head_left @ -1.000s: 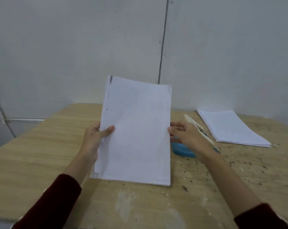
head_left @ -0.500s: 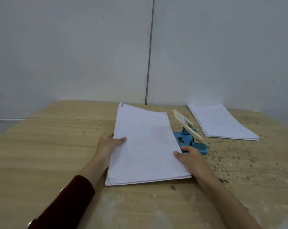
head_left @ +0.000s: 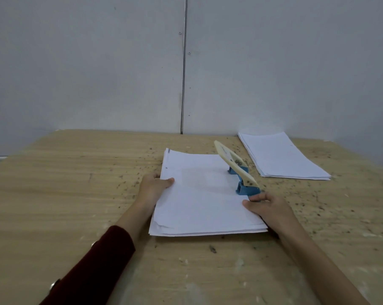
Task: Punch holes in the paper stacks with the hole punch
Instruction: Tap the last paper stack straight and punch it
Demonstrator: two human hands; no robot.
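I see a stack (head_left: 203,194) of white paper lying flat on the wood table (head_left: 65,183), in the middle. My left hand (head_left: 153,190) holds the stack's edge at 9 o'clock, thumb on top and the other fingers tucked under, pinching the paper. My right hand (head_left: 267,208) holds the edge at 3 o'clock the same way, thumb on top, fingers curled by the side. The blue punch (head_left: 241,175) sits at 2 o'clock from the stack's middle, and the paper's right edge goes into its slot. Its pale handle is tilted up. My right fingertips are just beside its base; I cannot tell if they touch. A second pile (head_left: 280,157) lies past the punch at 2 o'clock, well apart.
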